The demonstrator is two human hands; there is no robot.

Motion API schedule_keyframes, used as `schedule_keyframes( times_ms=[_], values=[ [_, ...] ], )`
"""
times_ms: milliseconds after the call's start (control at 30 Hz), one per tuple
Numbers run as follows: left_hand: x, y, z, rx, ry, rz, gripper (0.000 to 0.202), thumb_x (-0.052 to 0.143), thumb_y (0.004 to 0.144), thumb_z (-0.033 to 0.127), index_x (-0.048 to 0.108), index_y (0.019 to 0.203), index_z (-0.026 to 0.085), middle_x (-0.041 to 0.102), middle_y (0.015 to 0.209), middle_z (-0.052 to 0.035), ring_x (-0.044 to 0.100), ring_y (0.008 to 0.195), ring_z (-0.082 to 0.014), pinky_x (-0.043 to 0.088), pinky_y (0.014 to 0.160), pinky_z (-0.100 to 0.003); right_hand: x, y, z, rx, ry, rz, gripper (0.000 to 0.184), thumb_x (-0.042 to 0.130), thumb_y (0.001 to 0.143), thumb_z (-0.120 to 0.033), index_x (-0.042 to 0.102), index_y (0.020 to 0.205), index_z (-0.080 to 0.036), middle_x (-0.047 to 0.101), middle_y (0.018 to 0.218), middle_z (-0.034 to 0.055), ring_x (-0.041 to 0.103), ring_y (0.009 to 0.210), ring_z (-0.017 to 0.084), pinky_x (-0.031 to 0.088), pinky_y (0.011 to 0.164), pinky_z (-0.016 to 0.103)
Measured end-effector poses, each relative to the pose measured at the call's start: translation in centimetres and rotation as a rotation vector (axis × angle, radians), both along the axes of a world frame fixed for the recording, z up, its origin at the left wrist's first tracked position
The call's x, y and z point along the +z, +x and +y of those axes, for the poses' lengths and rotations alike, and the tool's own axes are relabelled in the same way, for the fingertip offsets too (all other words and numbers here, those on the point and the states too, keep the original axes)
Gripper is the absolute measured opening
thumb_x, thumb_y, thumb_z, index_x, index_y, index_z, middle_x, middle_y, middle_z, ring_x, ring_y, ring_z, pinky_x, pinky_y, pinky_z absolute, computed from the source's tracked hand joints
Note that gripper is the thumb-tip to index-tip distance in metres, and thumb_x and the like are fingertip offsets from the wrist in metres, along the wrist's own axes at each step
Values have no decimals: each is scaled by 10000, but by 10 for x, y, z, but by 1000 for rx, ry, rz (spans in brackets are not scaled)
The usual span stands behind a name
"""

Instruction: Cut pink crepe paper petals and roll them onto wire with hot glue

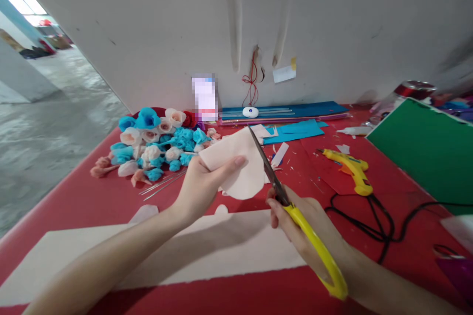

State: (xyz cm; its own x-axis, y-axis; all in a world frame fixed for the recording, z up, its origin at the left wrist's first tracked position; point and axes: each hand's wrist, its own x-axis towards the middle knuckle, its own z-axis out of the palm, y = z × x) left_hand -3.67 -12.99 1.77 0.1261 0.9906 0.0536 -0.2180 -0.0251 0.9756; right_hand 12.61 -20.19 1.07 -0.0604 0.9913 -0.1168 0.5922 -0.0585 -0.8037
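The left grip is pinching the paper at the centre of the frame; its thumb is pressing flat on the near face, and the other fingers are mostly hiding behind the sheet. The paper is reaching up and right from this grip, its lower edge curving round. The right grip, right of centre, is closing around the scissors — their yellow handle is slanting toward the lower right, and their dark blades are running up along the paper's right edge to its upper right corner. I cannot tell whether the blades are parted or are touching the paper.

Below both grips, a long pale strip is lying across the lower left and centre, the left forearm crossing over it. Beneath it, the red surface is showing bare along the bottom edge.

Flowers are crowding the room left of the left grip. Blue sheets are lying just beyond the scissors' tip, near the wall. To the right, the glue gun and its black cord are taking up space — and a green board is bounding the right side.
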Motion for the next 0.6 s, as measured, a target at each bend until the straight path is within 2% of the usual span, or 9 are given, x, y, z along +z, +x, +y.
schedule_keyframes(
  times_ms=[200,367,467,600],
  values=[
    [2,-1,0,-24,-18,-24,170,716,672,237,701,816,147,707,785,-50,654,682,-173,547,560,-233,-6,-2,0,-18,80,46,279,374,838,-419,491,740,-186,463,469,-31,349,329,69,260,327,198],
    [3,-3,2,-45,-18,-32,157,709,677,214,694,799,117,708,775,-67,661,670,-186,550,535,-239,-4,1,-1,82,31,94,310,363,866,-422,476,696,-188,451,514,-27,369,385,65,289,358,188],
    [6,-2,4,-59,-10,-60,174,708,676,189,690,836,122,710,777,-60,669,680,-194,561,554,-253,-6,5,-2,49,22,128,310,372,876,-422,525,740,-190,484,599,-4,426,494,90,340,432,202],
    [8,-2,5,-78,-8,-74,201,701,683,182,685,879,140,711,783,-53,673,683,-194,561,548,-249,-13,8,-1,46,15,235,260,422,861,-395,566,787,-191,483,628,1,383,479,90,300,412,215]
  ],
)
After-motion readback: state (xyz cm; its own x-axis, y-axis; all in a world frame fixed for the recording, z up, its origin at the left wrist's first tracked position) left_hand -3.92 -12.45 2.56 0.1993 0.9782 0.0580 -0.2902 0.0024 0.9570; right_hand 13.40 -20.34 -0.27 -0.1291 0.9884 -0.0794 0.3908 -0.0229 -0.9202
